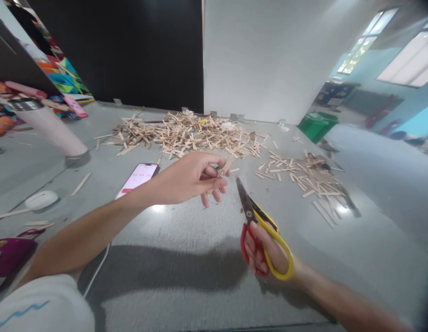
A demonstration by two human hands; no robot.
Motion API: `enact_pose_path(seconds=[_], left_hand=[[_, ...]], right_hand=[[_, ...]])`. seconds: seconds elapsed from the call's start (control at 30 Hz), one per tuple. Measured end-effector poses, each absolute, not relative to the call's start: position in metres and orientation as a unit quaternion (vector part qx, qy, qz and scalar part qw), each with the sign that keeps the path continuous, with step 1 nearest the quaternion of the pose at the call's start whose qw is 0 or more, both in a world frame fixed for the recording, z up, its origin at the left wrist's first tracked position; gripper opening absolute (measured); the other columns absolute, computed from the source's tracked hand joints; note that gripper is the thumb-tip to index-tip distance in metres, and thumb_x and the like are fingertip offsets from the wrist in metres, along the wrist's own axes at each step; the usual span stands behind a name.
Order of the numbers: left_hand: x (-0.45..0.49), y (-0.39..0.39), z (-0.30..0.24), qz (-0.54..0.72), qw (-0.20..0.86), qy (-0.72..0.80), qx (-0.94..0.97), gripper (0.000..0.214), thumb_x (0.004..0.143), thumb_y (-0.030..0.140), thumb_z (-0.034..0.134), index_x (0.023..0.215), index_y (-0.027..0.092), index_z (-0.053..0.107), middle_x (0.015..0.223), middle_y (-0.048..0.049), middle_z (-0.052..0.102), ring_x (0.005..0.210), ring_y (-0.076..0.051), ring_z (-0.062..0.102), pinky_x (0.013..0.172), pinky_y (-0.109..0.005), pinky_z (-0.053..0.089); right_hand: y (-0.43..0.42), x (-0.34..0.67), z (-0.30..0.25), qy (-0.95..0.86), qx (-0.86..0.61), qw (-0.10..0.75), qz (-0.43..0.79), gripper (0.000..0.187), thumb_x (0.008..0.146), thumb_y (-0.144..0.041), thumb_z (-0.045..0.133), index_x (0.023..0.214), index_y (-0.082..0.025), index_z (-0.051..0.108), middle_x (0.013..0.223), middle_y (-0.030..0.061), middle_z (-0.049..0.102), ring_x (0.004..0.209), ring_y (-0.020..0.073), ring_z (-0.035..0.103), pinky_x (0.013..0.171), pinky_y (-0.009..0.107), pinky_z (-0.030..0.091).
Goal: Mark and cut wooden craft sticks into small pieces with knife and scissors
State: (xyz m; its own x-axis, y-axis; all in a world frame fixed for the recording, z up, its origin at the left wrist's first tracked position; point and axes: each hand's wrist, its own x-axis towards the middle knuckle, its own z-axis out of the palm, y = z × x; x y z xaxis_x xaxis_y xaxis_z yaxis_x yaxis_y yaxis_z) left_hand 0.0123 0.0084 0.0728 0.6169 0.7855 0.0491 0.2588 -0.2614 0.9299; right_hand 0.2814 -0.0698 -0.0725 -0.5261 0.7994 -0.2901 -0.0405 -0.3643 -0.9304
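Note:
My left hand (196, 177) is raised over the middle of the table, with a short piece of flat wooden craft stick (228, 163) pinched at its fingertips. Lower and to the right, my right hand (269, 246) grips a pair of scissors (248, 213) by one red and one yellow handle loop. The dark blades look close together and point up and away, just right of my left fingers, not touching the stick piece. A yellow and black strip-like thing (265, 216) shows beside the blades; its kind is unclear.
A wide pile of cut wooden stick pieces (186, 133) lies at the back, against a black and white panel (255, 60). Another heap (314, 177) is at right. A phone (139, 177) showing a timer, a tumbler (53, 129) and a white mouse (41, 199) are at left.

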Motion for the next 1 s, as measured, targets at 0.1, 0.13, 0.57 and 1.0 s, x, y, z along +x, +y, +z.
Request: enact_pose_path(seconds=[0.1,0.13,0.57,1.0], left_hand=[[0.015,0.008,0.073,0.258,0.501,0.360,0.743,0.016,0.106,0.031,0.067,0.106,0.017,0.059,0.091,-0.0084,0.080,0.081,-0.023,0.083,0.057,-0.024,0.067],[0.016,0.008,0.073,0.250,0.508,0.366,0.739,0.017,0.105,0.031,0.068,0.109,0.017,0.059,0.091,-0.0088,0.081,0.081,-0.023,0.083,0.057,-0.025,0.067],[0.021,0.006,0.070,0.168,0.592,0.338,0.712,0.022,0.106,0.026,0.068,0.123,0.013,0.068,0.094,-0.0103,0.084,0.078,-0.021,0.083,0.059,-0.024,0.066],[0.020,0.008,0.067,0.213,0.540,0.368,0.727,0.039,0.107,0.031,0.067,0.142,0.015,0.058,0.096,-0.0090,0.084,0.079,-0.021,0.083,0.063,-0.025,0.067]], right_hand=[[-0.070,0.279,-0.064,-0.470,-0.337,0.335,0.744,0.068,0.097,-0.082,0.056,0.075,-0.018,0.062,0.058,-0.0033,0.053,0.049,0.0114,0.054,0.064,0.030,0.060],[-0.070,0.278,-0.061,-0.474,-0.321,0.338,0.747,0.067,0.097,-0.081,0.058,0.077,-0.017,0.064,0.062,-0.0023,0.055,0.053,0.0118,0.056,0.071,0.032,0.061],[-0.069,0.277,-0.054,-0.564,-0.371,0.274,0.685,0.065,0.100,-0.079,0.055,0.072,-0.020,0.061,0.063,0.0009,0.058,0.058,0.0151,0.058,0.059,0.028,0.045],[-0.066,0.277,-0.058,-0.579,-0.394,0.265,0.663,0.067,0.102,-0.077,0.052,0.069,-0.019,0.060,0.059,0.0004,0.056,0.053,0.0124,0.055,0.057,0.026,0.045]])
